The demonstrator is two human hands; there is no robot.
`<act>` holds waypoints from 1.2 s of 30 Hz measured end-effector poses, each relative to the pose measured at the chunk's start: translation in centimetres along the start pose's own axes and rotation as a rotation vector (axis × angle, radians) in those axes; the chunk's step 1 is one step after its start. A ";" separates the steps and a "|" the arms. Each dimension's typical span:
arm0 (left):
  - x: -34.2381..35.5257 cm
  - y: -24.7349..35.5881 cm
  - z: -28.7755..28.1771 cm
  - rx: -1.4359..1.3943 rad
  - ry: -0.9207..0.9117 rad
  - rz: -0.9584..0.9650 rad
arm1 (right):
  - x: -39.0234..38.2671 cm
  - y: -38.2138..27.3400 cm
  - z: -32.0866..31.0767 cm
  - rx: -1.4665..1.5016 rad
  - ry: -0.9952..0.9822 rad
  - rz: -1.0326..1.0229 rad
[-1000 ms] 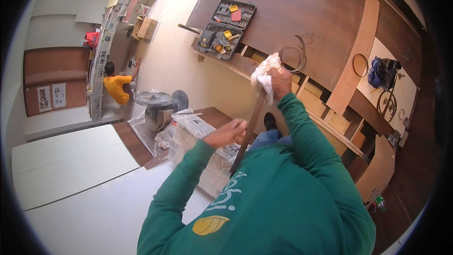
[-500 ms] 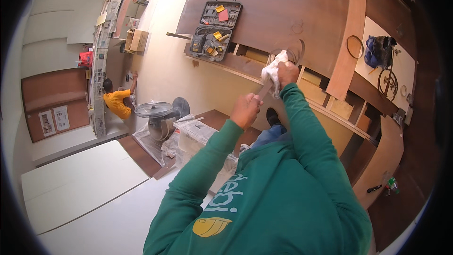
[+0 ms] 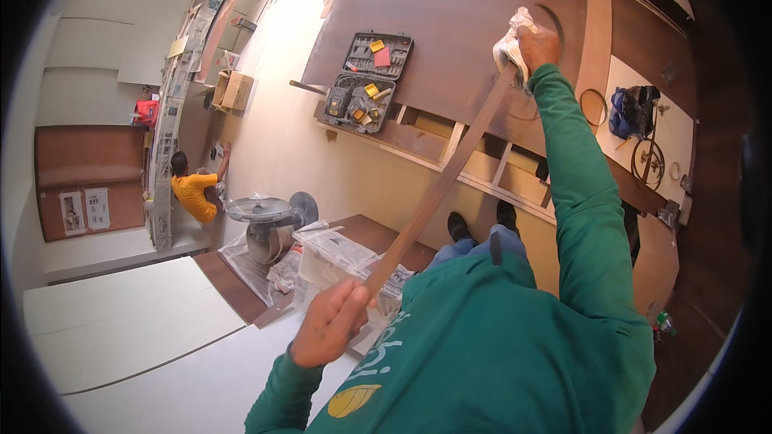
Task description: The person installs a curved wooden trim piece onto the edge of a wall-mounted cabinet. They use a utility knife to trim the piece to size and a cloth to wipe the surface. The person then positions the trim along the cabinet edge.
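A long, narrow wooden strip (image 3: 438,185) runs on a slant through the middle of the view, from the lower left up to the upper right, held at both ends. The left hand (image 3: 328,323) grips its lower end, fingers curled tight around the wood, close to the person's green sweatshirt (image 3: 515,345). The right hand (image 3: 537,42) is stretched out far at the upper end, its fingers closed on a crumpled white cloth (image 3: 510,42) that is pressed against the strip there. Below the strip, the person's dark shoes (image 3: 482,221) stand on the pale floor (image 3: 297,120) beside a large brown plywood panel (image 3: 450,24) with a framed wooden edge. On that panel, left of the strip, lies an open grey tool case (image 3: 366,80) with yellow and red pieces inside. Near the left hand sit a plastic-wrapped box (image 3: 338,261) and a round grey saw machine (image 3: 269,221). Farther left, well apart, another person in an orange shirt (image 3: 193,193) crouches by a wall. To the right of the outstretched arm lie a blue bag (image 3: 631,108) and a wire ring (image 3: 593,106).
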State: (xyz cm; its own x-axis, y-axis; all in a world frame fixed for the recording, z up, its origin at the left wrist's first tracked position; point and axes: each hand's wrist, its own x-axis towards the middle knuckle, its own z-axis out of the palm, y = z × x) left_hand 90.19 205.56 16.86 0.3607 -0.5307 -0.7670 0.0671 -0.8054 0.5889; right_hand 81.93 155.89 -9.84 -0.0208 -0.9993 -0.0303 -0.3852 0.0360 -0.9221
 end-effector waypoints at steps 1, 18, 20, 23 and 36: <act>-1.3 -0.3 -0.6 -0.020 0.013 -0.054 | 0.3 -2.1 0.1 0.027 -0.006 -0.016; 20.9 7.9 5.3 -0.489 -0.026 0.264 | -15.7 -6.5 5.5 0.909 -0.487 0.236; 23.4 6.5 5.3 -0.424 -0.082 0.200 | -16.2 -4.6 6.0 0.854 -0.452 0.247; 26.9 3.0 8.1 -0.197 0.111 0.372 | -16.0 -0.6 6.9 0.690 -0.367 0.245; 14.7 0.5 6.9 -0.198 -0.032 0.298 | -6.2 3.2 5.9 -0.096 -0.131 -0.037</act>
State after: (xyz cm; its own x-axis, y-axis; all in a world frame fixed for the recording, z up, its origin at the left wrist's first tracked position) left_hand 89.12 195.57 4.15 0.3624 -0.7453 -0.5596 0.1436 -0.5486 0.8237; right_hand 86.25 162.16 -14.92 0.1133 -0.9922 -0.0528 -0.4700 -0.0067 -0.8826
